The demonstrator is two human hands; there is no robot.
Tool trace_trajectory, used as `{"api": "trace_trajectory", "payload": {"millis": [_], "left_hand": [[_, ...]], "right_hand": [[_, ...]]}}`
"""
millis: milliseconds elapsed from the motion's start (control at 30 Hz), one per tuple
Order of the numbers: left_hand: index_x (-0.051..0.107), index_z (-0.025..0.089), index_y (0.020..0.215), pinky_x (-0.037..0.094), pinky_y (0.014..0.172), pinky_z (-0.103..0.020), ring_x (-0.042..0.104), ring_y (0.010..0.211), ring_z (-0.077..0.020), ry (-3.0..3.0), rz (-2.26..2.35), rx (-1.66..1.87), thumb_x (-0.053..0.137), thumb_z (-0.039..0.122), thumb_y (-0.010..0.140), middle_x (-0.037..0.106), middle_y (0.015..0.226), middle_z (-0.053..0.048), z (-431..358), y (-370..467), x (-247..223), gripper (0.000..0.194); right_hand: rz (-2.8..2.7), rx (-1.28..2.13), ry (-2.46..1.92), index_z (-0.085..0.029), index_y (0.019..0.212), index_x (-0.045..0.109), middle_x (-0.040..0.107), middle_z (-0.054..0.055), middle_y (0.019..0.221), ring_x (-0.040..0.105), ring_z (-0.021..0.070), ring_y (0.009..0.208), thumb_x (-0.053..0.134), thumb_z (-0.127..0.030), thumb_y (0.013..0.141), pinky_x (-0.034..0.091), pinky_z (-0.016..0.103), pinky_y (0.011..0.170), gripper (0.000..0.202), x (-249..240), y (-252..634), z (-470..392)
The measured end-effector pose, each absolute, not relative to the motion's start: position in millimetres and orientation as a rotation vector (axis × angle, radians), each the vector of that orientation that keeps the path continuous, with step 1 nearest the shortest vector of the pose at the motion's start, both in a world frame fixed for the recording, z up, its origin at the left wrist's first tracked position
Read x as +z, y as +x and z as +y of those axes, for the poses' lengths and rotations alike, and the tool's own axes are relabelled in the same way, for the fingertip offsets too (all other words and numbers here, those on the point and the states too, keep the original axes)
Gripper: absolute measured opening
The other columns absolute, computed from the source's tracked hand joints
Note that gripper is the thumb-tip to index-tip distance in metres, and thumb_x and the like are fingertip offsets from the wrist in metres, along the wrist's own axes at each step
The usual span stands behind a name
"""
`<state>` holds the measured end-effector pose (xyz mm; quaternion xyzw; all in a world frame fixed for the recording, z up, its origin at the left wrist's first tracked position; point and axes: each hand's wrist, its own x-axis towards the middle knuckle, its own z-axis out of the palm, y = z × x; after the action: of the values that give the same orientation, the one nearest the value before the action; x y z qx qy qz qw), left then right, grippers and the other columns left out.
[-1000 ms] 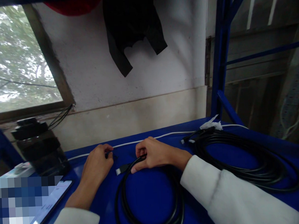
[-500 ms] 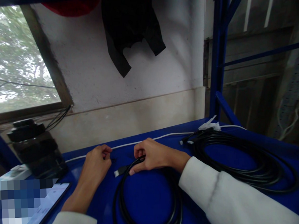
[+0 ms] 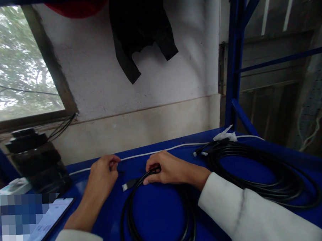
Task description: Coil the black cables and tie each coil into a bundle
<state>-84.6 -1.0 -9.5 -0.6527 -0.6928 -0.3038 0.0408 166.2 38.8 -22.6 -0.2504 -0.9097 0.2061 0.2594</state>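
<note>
My right hand is closed round the top of a coil of black cable, thumb in front and fingers curled behind. The cable's plug, black with a pale metal end, sticks out to the left of that hand. My left hand is a little left of the coil, with thumb and fingers drawn together just above the blue surface. A short dark end shows beside its thumb; what the fingers hold, if anything, is hidden. The coil's lower edge runs out of the picture.
A larger black cable coil lies to the right, with white wrapping at its top. A white cord runs along the back of the blue shelf. At left stand a dark bottle and a phone.
My right hand has slid slightly right along the top of the coil, still gripping it. My left hand stays nearly where it was.
</note>
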Motion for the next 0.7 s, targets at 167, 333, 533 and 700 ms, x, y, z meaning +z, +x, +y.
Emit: {"api": "trace_trajectory", "payload": {"millis": [167,333,533,700], "left_hand": [[0.076,0.017,0.097,0.053,0.088,-0.034,0.072,0.092,-0.0249,-2.000,-2.011,-0.960,0.048,0.009,0.086,0.078,0.098,-0.010,-1.2,-84.5,-9.9,0.030],[0.076,0.017,0.096,0.053,0.090,-0.037,0.071,0.092,-0.0259,-2.019,-1.966,-0.979,0.047,0.012,0.087,0.076,0.099,-0.010,0.0,-84.5,-11.3,0.031],[0.076,0.018,0.092,0.051,0.095,-0.038,0.069,0.096,-0.0257,-2.060,-1.851,-1.021,0.044,0.015,0.089,0.072,0.101,-0.011,1.5,-80.8,-14.1,0.032],[0.076,0.019,0.090,0.052,0.092,-0.036,0.068,0.093,-0.0242,-2.100,-1.755,-1.123,0.043,0.017,0.091,0.070,0.099,-0.009,0.7,-73.2,-15.3,0.033]], "right_hand": [[-2.436,0.544,-0.727,-0.019,0.088,0.079,0.072,0.001,0.080,0.062,0.0149,0.073,0.084,-0.048,0.082,0.038,0.024,0.063,0.030,-22.2,174.8,38.6],[-2.438,0.492,-0.759,-0.019,0.085,0.079,0.071,0.001,0.078,0.061,0.0141,0.070,0.085,-0.049,0.080,0.037,0.024,0.062,0.031,-22.4,175.0,39.0],[-2.431,0.474,-0.721,-0.020,0.099,0.079,0.074,0.005,0.097,0.066,0.0177,0.086,0.085,-0.046,0.080,0.045,0.025,0.073,0.032,-20.9,173.9,36.9],[-2.436,0.486,-0.677,-0.020,0.101,0.079,0.074,0.005,0.099,0.067,0.0178,0.087,0.084,-0.041,0.082,0.046,0.025,0.075,0.028,-18.6,172.6,35.5]]}}
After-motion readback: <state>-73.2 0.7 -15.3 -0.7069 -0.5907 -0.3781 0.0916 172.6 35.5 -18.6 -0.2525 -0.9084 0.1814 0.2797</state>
